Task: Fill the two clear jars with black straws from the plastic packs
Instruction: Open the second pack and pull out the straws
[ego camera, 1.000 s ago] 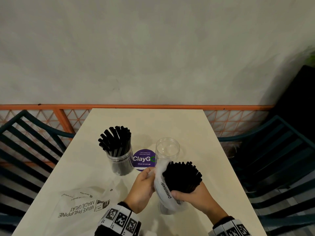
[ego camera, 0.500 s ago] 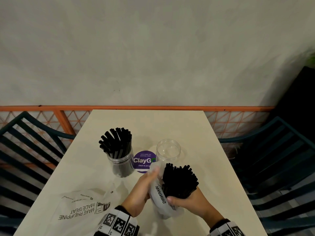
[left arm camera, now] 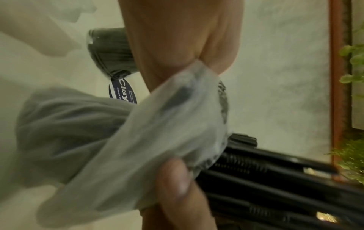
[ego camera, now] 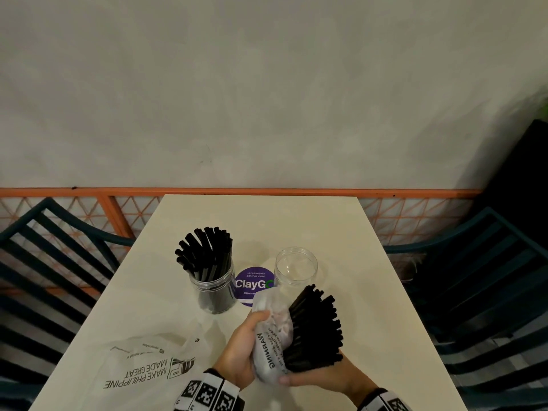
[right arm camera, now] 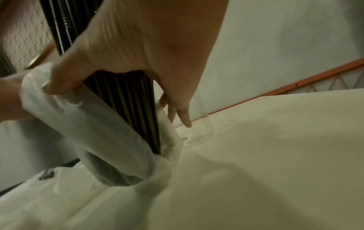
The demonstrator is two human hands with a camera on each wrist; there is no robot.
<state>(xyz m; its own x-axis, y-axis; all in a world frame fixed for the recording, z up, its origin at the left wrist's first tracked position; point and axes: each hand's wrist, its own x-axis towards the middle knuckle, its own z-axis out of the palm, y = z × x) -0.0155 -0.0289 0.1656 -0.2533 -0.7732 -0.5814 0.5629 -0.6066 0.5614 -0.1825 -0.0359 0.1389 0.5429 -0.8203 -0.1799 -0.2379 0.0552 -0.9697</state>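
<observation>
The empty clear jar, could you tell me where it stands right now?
Head view: the empty clear jar stands right of the purple sticker, just beyond the straw bundle.

On the table (ego camera: 341,221), a filled jar (ego camera: 214,289) stands left of an empty jar (ego camera: 296,266), sticker (ego camera: 252,284) between; spent pack (ego camera: 142,366) near the front-left corner

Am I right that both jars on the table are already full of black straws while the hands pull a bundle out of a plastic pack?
Not quite: only the left jar is full. The head view shows the right jar empty.
</observation>
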